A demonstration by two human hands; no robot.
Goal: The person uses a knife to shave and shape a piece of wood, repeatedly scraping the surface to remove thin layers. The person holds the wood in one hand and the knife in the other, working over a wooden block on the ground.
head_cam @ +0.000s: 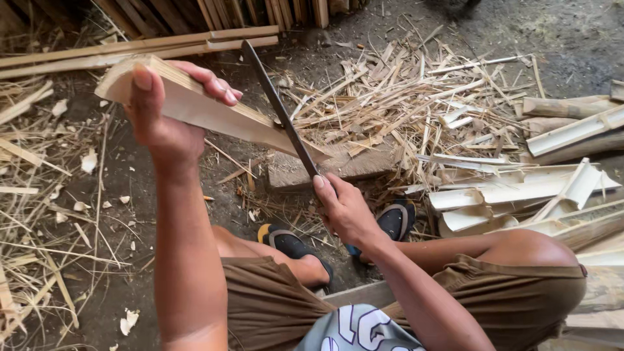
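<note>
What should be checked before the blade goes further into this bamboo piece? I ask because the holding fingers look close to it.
1. Left hand grips the upper end of the bamboo piece, fingers wrapped over its edge: ok.
2. Left fingers apart from the long knife: ok, but near.
3. Right hand closed on the knife handle: ok.
4. Lower end of the piece resting on the wooden block: cannot tell, the blade and piece hide the contact.
5. Feet in sandals lie just below the block, in line with the blade: not ok.
</note>
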